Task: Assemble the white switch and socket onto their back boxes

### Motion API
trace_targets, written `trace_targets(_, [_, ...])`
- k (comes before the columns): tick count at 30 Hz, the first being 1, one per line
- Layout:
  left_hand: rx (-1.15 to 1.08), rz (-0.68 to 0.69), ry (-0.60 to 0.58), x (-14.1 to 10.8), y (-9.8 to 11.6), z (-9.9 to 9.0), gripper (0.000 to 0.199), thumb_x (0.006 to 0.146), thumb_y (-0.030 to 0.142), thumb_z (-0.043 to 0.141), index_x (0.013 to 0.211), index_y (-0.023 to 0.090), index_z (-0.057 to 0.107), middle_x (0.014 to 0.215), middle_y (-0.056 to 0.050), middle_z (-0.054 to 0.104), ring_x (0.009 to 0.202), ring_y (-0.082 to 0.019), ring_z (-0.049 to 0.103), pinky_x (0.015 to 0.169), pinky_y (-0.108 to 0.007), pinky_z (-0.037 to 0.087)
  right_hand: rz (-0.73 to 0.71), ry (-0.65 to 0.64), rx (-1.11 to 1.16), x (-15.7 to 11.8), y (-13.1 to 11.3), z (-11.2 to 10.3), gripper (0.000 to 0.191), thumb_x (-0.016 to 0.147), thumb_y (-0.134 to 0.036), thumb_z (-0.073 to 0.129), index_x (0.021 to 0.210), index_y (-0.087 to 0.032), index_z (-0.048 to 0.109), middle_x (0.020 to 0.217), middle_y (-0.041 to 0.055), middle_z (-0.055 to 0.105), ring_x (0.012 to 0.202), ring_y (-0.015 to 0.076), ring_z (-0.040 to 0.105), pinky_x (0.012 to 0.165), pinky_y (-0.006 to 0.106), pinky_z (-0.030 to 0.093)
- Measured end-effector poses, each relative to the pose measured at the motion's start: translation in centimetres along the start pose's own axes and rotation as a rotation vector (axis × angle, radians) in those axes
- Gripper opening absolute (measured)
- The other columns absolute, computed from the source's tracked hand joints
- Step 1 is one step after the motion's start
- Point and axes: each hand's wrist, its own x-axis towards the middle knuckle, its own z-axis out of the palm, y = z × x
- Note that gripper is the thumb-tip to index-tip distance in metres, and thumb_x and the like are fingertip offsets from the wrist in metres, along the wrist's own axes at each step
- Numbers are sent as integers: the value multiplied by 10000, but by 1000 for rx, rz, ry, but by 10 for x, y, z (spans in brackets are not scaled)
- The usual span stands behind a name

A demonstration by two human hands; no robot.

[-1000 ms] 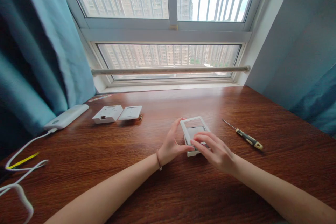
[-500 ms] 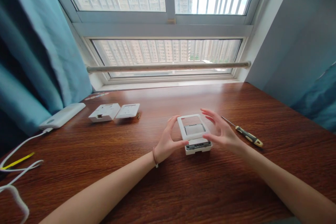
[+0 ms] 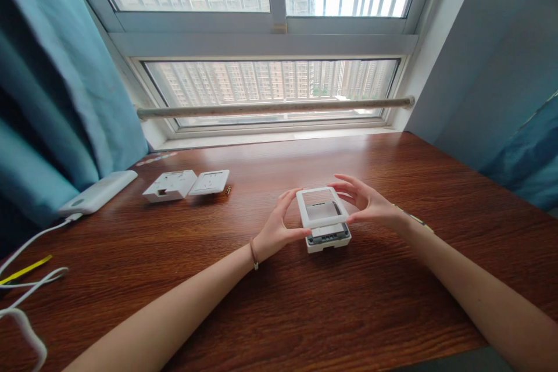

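- Now we're holding the wht frame [image 3: 325, 223] over the base [image 3: 329, 245], which is sitting on the table [image 3: 244, 308].
- W/ L hand [image 3: 281, 229] we're gripping the wht frame's L edge, fingers & thumb curved.
- W/ R hand [image 3: 366, 203] we're gripping its R edge, fingers bent.
- We're seeing the screwdriver [image 3: 417, 221] R of base, partly hidden by R arm; box [image 3: 172, 187], cover plate [image 3: 210, 182] & screws [image 3: 227, 190] well L of base.

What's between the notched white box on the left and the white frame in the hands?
In the head view: the socket plate, some small brass-coloured screws, then the left hand at the frame.
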Motion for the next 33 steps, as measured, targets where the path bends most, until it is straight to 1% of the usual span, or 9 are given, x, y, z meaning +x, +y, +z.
trace_targets(4, [103, 45, -139, 3, 3, -2, 795, 603, 400, 730, 1271, 182, 358, 1321, -131, 367, 1261, -293, 300, 1078, -461, 214, 69, -30, -133, -3, -1, -5, 896, 552, -226, 800, 1307, -307, 323, 1254, 69, 453, 1219, 221, 396, 1062, 447, 249])
trace_targets(9, [112, 27, -213, 2, 0, -1, 858, 587, 405, 737, 1286, 184, 292, 1354, -159, 299, 1286, -306, 261, 1073, -491, 207, 159, -85, -166, -4, 0, -6, 928, 544, -249, 800, 1321, -304, 296, 1234, 72, 427, 1220, 240, 389, 1042, 439, 282])
trace_targets(13, [120, 40, -272, 2, -5, -2, 903, 581, 415, 740, 1308, 188, 255, 1384, -167, 246, 1308, -306, 221, 1078, -493, 194, 175, -111, -174, -5, 4, -8, 959, 527, -260, 805, 1328, -315, 281, 1220, 61, 423, 1218, 233, 389, 1050, 430, 263])
trace_targets(16, [120, 47, -288, 2, -6, -3, 908, 582, 417, 738, 1313, 181, 253, 1390, -172, 230, 1313, -306, 209, 1078, -491, 197, 177, -118, -215, -5, 5, -8, 973, 520, -260, 805, 1336, -314, 277, 1222, 58, 425, 1225, 229, 376, 1052, 423, 255])
trace_targets(21, [103, 44, -301, 3, -7, -4, 917, 562, 417, 750, 1310, 185, 273, 1383, -176, 232, 1315, -319, 201, 1070, -508, 202, 206, -127, -268, -6, 4, -7, 984, 532, -278, 797, 1350, -310, 250, 1249, 69, 409, 1215, 229, 380, 1028, 416, 286])
trace_targets(27, [108, 20, -315, 4, -6, -4, 954, 545, 415, 761, 1320, 182, 256, 1371, -181, 256, 1303, -323, 236, 1060, -504, 235, 212, -145, -271, -7, 5, -8, 992, 539, -276, 795, 1355, -309, 234, 1253, 72, 401, 1207, 233, 391, 1016, 412, 301])
trace_targets(33, [74, -3, -323, 6, -5, -5, 884, 543, 411, 762, 1279, 187, 326, 1365, -168, 273, 1294, -317, 255, 1059, -501, 233, 208, -165, -275, -6, 2, -7, 995, 550, -269, 788, 1362, -302, 214, 1253, 79, 398, 1210, 234, 392, 1008, 405, 318])
